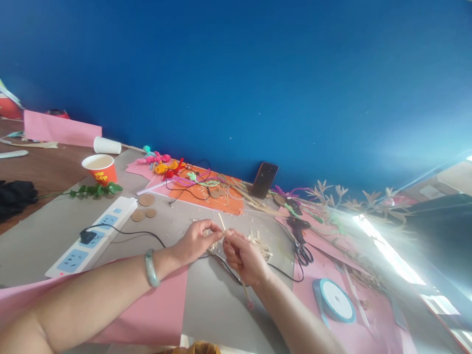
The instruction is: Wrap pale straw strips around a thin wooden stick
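My right hand (244,255) is closed round a thin pale stick (221,221). The stick's upper end points up past the fingers, and its lower end, with a small pinkish tip (250,305), comes out below the palm. Thumb and index finger of my left hand (197,241) are pinched together right beside the right fingertips, at the stick. What sits between the left fingertips is too small to make out. A pale green bangle (151,268) circles the left wrist. Behind the hands lies a pile of short pale strips (261,246), partly hidden.
A white power strip (94,238) with a plugged-in black cord lies left, near wooden discs (146,200) and a red paper cup (100,169). A phone (264,180) leans against the blue wall. Black scissors (304,253), a glue gun (298,227) and a ribbon roll (336,301) lie right.
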Demonstrator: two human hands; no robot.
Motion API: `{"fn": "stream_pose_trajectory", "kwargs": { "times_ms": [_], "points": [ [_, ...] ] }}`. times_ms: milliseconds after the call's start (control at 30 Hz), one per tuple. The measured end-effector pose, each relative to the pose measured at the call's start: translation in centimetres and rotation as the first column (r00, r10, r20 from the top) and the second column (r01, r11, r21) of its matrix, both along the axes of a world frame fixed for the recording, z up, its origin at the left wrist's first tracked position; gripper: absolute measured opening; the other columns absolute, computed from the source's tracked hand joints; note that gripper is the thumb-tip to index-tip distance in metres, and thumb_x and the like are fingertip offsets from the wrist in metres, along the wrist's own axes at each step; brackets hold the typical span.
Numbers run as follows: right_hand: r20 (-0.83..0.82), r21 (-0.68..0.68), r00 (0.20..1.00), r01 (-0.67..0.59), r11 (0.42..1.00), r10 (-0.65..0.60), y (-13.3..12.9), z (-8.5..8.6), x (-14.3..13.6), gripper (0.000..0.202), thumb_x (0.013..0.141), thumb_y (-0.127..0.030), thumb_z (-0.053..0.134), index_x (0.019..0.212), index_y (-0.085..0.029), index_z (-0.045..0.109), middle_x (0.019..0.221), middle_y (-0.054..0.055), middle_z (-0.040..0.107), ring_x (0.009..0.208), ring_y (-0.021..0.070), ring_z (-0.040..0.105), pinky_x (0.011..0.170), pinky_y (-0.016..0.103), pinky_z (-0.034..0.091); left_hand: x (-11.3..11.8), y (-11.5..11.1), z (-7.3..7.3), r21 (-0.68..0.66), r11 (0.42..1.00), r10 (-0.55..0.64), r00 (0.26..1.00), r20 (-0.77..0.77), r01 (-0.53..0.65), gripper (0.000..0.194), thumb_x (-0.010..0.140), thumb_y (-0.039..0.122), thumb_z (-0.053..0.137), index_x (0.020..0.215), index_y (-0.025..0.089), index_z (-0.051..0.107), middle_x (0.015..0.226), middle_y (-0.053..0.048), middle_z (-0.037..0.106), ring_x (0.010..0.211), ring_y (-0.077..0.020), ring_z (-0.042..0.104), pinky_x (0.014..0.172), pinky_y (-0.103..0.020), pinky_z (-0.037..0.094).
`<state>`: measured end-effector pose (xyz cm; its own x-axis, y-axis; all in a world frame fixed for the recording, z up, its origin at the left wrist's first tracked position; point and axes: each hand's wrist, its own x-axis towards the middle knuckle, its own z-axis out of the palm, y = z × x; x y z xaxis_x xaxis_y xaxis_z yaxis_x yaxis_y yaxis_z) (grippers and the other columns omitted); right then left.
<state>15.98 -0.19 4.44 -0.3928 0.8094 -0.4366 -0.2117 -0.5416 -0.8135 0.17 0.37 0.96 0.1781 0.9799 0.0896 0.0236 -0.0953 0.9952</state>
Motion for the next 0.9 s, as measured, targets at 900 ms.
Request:
{"fn": "stream_pose_trajectory", "kwargs": {
  "times_ms": [900],
  "points": [
    [0.238,0.295,0.962,0.062,0.953,-0.136,-0.7,-0.5,-0.9,0.035,0.077,-0.047,0.065,0.07,-0.02,0.045,0.049,-0.008,0.042,0.037,0.0037,0.023,0.035,0.017,0.013,0.1,0.4,-0.9,-0.053,0.998,0.043,0.998,0.046,-0.04,0.03,0.075,0.043,0.065,0.073,0.013,0.065,0.067,-0.003,0.06,0.062,-0.0124,0.05,0.062,-0.024,0.041]
  ]
}}
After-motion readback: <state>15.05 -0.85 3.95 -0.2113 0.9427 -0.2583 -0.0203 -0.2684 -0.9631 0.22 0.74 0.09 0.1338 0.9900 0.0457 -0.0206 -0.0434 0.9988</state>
